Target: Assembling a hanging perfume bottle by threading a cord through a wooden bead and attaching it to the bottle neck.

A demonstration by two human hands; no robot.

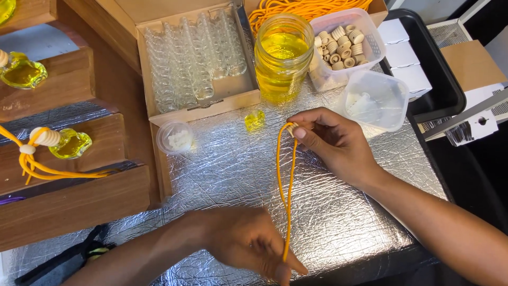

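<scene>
A crinkled silver foil worktop [338, 212] fills my view, with a jar of yellow liquid [282, 58] at twelve o'clock and a tub of wooden caps [344, 45] at one. My right hand [333, 140] pinches a wooden cap [291, 128] at the top of a doubled orange cord [288, 185], whose lower end my left hand [248, 241] grips at six o'clock. I judge I'm threading the cord through the cap; next I need steady tension and a careful pull.

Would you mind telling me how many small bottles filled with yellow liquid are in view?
3: one on the upper wooden step, one corded on the next step, one uncapped on the foil mat. Another may be cut off top left.
</scene>
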